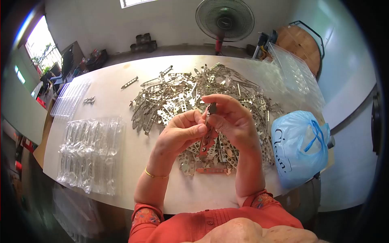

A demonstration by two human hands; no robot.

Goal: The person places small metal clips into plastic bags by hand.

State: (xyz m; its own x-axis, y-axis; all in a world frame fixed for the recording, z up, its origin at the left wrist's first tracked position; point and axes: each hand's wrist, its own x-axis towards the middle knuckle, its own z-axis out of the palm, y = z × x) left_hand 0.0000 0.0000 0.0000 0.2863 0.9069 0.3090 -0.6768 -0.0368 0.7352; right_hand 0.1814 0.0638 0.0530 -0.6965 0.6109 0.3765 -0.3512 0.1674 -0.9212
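Note:
Over the middle of the white table (133,178), both hands meet on one narrow metal strip (206,141), held roughly upright. My left hand (180,129) pinches its side between thumb and fingers. My right hand (233,119) grips the upper part, with its index finger curled over the top; the fingers hide some of the strip. Behind and below the hands spreads a large heap of similar metal strips (182,91) with holes and notched edges. Close to my forearms lies a single flat strip (211,171), tinted reddish.
Filled clear plastic trays (89,154) lie at left, with another clear tray (71,97) and a few small metal pieces (89,100) behind. A tied blue bag (300,150) sits at right, near stacked clear sheets (298,73). A fan (225,20) stands beyond the table.

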